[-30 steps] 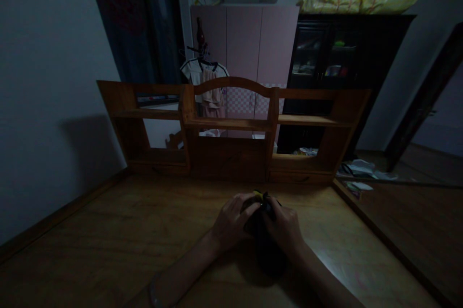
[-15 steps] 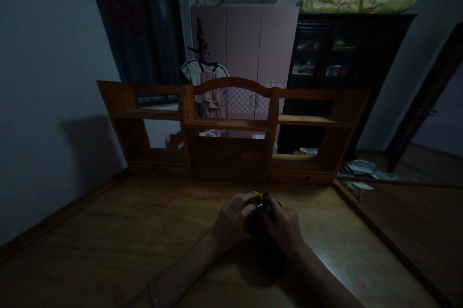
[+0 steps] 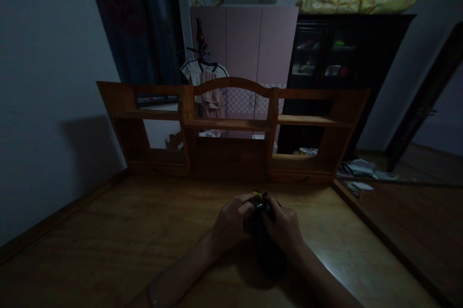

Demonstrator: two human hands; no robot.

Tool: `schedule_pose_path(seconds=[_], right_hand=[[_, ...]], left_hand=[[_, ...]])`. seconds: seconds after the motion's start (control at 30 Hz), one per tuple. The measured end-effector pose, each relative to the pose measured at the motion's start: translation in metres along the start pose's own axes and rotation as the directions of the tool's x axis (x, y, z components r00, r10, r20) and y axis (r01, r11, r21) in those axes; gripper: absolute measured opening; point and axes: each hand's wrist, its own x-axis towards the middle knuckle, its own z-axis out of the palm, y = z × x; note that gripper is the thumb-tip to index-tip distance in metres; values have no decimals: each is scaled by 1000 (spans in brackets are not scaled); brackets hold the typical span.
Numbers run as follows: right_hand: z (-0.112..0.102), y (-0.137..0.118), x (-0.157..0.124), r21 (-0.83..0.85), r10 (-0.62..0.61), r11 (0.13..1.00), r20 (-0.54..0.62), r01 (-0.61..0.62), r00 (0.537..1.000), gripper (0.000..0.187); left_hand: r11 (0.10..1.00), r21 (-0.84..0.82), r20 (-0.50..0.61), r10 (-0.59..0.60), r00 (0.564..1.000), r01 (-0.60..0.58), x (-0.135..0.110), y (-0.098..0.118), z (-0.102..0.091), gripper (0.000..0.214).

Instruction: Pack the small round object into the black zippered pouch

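Note:
A black, rounded object, longer than it is wide, rests on the wooden surface between my hands; the dim light hides its kind. At its far end show a small yellow piece and a shiny spot. My left hand grips that end from the left, fingers bent and pressed together near the yellow piece. From the right, my right hand closes around the same end, its fingers curled over the top. Both hands cover part of the object.
A wooden shelf unit stands along the far edge of the surface. To the left is a white wall. A raised wooden rim borders the right side. Behind stand a pink wardrobe and a dark cabinet.

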Motion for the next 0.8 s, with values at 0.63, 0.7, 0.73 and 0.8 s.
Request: schedule_pose_path(seconds=[0.63, 0.7, 0.73, 0.8], right_hand=[[2, 0, 2, 98, -35, 995, 78, 27, 996, 35], [2, 0, 2, 100, -5, 995, 87, -4, 996, 34], [2, -1, 2, 97, 9, 995, 94, -18, 996, 33], [2, -2, 2, 86, 32, 995, 109, -41, 993, 32]], left_hand=[[998, 53, 50, -24, 998, 21, -4, -5, 6, 69], [997, 65, 48, -41, 998, 38, -4, -4, 6, 69], [997, 72, 49, -45, 998, 41, -4, -4, 6, 70], [996, 84, 62, -46, 997, 41, -4, -4, 6, 73]])
